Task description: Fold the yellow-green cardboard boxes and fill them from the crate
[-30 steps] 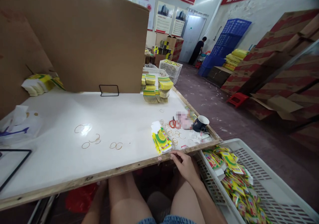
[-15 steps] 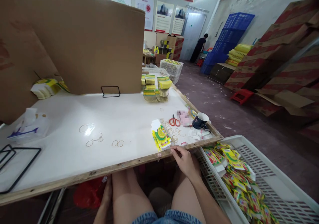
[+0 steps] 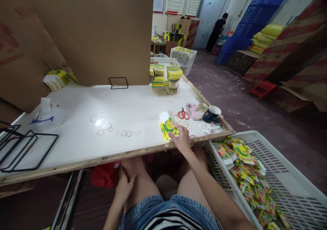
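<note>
So the right hand (image 3: pixel 182 139) was parked at the table edge (image 3: pixel 143 149) half a second ago, and now it's up on the little pile of yellow-green packets (image 3: pixel 168 125) near that edge, though can't tell if it's actually gripping. Left hand (image 3: pixel 124 186) has come up onto the left thigh (image 3: pixel 143 180), thumb spread from the fingers, well apart from the right.

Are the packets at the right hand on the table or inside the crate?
On the table: the yellow packets lie on its white top.
</note>
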Motion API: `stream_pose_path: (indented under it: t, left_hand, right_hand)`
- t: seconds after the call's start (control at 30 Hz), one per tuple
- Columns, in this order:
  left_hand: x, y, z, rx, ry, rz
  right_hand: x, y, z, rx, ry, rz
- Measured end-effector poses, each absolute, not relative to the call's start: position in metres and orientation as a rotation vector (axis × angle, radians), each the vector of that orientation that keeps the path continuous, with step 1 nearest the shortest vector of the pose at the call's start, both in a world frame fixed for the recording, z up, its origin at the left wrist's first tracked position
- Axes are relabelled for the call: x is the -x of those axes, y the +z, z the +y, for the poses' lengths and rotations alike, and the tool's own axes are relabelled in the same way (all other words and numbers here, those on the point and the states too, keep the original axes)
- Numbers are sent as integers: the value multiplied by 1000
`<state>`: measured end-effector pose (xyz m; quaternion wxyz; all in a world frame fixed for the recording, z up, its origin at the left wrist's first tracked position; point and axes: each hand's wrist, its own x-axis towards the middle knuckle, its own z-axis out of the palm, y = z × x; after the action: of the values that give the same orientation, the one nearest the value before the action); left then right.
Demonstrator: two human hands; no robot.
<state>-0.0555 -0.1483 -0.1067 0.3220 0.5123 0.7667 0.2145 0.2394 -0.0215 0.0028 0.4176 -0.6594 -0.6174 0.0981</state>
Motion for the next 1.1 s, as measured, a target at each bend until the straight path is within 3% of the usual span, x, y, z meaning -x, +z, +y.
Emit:
stream_pose_path:
  t: [0.23,0.43,0.77,1.1]
  left_hand:
    - [29,-57,-163,-1608,274,1868]
    - [-2,-9,-162,-1543,560,1422]
    - [-46,33,-125,-978,1221,909]
    - [-62,25,-132,-714,1186,684]
  right_hand:
    - [-236,-8,-8,1891,199,-1590]
    - [-243,7,-17,1821,218,-1428]
    - [-215,32,-109,1174,1189,-889]
    - [-188,28,-137,1108,1427,-736]
